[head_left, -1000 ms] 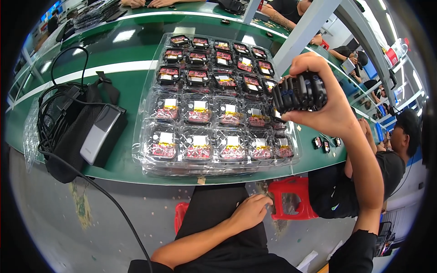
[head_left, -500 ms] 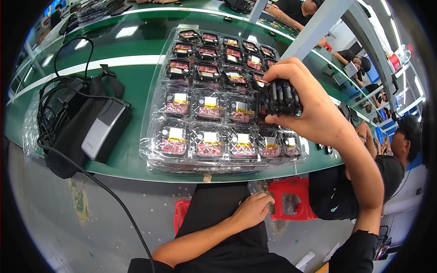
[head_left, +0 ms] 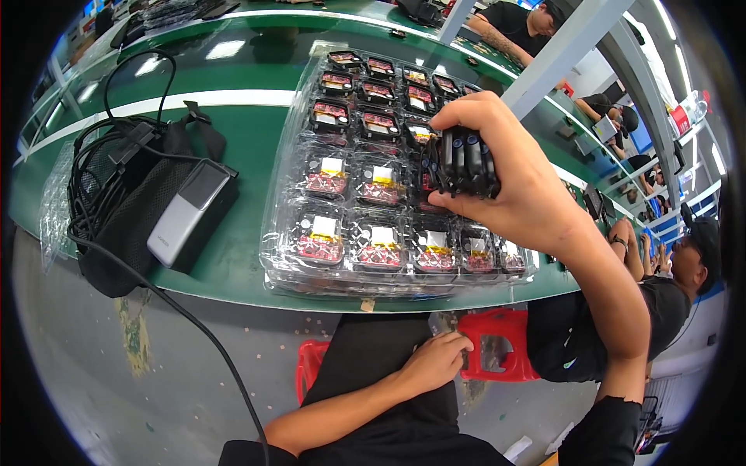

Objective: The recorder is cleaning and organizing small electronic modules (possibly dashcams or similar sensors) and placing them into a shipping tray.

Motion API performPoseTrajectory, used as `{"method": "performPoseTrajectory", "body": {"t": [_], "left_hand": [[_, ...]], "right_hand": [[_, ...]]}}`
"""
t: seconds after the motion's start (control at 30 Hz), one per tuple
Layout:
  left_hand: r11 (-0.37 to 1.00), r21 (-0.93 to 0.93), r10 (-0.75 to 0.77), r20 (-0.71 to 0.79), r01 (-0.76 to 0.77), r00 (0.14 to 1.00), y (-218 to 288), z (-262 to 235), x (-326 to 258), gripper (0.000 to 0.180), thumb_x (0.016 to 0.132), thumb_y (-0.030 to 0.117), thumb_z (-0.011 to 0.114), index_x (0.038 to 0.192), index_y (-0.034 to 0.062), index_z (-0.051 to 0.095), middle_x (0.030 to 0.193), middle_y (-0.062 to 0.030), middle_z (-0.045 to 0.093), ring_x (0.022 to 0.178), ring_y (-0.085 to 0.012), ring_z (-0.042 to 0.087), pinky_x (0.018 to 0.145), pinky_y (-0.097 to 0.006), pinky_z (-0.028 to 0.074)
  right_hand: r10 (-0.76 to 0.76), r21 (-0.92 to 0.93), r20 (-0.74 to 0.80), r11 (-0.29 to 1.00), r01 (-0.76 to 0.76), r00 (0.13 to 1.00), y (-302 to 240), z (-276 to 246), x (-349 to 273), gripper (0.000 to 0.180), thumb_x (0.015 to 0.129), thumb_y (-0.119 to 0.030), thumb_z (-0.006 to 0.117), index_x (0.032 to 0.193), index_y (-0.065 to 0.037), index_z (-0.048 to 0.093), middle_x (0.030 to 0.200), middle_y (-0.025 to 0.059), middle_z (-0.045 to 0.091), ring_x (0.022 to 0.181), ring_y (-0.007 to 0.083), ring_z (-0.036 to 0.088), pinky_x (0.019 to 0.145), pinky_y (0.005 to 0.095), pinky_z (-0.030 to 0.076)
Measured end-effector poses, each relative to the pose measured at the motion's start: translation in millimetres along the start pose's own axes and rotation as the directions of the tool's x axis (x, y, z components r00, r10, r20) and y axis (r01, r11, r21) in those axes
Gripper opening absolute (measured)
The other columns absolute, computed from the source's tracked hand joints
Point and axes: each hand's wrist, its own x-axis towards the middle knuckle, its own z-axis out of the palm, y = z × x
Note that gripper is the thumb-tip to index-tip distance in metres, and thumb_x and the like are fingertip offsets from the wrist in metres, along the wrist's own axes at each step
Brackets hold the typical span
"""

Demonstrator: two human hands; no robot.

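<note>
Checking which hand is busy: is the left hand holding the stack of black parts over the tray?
No, the right hand grips the black parts; the left hand rests on the lap.

Several pockets of the clear tray (head_left: 311, 175) covered by the right hand (head_left: 513, 182), underside of the black stack (head_left: 465, 163) hidden by the fingers (head_left: 474, 206), far counter (head_left: 256, 35) items blurred, co-workers at the right cut off by the rim, left hand (head_left: 435, 361) palm unseen against the lap.
</note>
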Motion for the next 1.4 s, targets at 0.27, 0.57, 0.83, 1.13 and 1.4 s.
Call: {"method": "performPoseTrajectory", "body": {"t": [0.27, 0.57, 0.83, 1.13, 1.4], "left_hand": [[1.000, -0.013, -0.012, -0.015, 0.011, 1.000, -1, -1, -2, 0.023, 0.091, 0.006, 0.054, 0.112, 0.0036, 0.063, 0.110, -0.0162, 0.065, 0.109, -0.0367, 0.060, 0.095, -0.045, 0.048], [0.999, -0.034, 0.001, -0.013, -0.002, 1.000, -4, -2, -3, 0.023, 0.092, 0.007, 0.053, 0.112, 0.0035, 0.063, 0.111, -0.0158, 0.065, 0.110, -0.0364, 0.060, 0.095, -0.045, 0.048], [0.999, -0.032, 0.010, -0.016, -0.011, 1.000, -4, -4, -4, 0.024, 0.090, 0.005, 0.052, 0.112, 0.0019, 0.062, 0.110, -0.0160, 0.064, 0.109, -0.0370, 0.060, 0.096, -0.045, 0.047], [0.999, -0.042, 0.018, -0.034, -0.020, 0.999, -3, -6, -5, 0.024, 0.090, 0.004, 0.053, 0.111, 0.0019, 0.062, 0.108, -0.0152, 0.064, 0.109, -0.0358, 0.060, 0.096, -0.045, 0.048], [0.998, -0.061, -0.003, -0.006, 0.003, 1.000, -3, -7, -6, 0.023, 0.090, 0.004, 0.053, 0.111, 0.0018, 0.062, 0.109, -0.0154, 0.065, 0.109, -0.0351, 0.060, 0.096, -0.044, 0.048]], "right_hand": [[0.033, -0.018, -0.040, 0.999, -0.034, 0.999, -7, -2, 5, 0.069, 0.070, -0.003, 0.089, 0.128, -0.007, 0.052, 0.114, 0.0096, 0.062, 0.104, 0.0227, 0.062, 0.095, 0.0334, 0.049], [0.076, 0.013, 0.022, 0.997, -0.077, 0.997, -21, 18, 31, 0.067, 0.073, -0.006, 0.089, 0.128, -0.009, 0.051, 0.109, 0.0089, 0.066, 0.101, 0.0258, 0.064, 0.092, 0.0352, 0.050], [0.077, 0.040, -0.005, 0.996, -0.076, 0.997, -25, 22, 38, 0.068, 0.071, -0.004, 0.089, 0.128, -0.009, 0.052, 0.110, 0.0076, 0.065, 0.102, 0.0223, 0.064, 0.094, 0.0331, 0.050], [0.132, 0.013, 0.096, 0.991, -0.134, 0.987, -35, 31, 60, 0.072, 0.070, -0.021, 0.093, 0.129, -0.008, 0.053, 0.111, 0.0113, 0.066, 0.104, 0.0287, 0.065, 0.093, 0.0378, 0.050], [0.132, -0.032, 0.141, 0.991, -0.128, 0.981, -37, 35, 66, 0.072, 0.071, -0.025, 0.092, 0.129, -0.008, 0.054, 0.116, 0.0156, 0.065, 0.113, 0.0332, 0.061, 0.098, 0.0403, 0.047]]}}
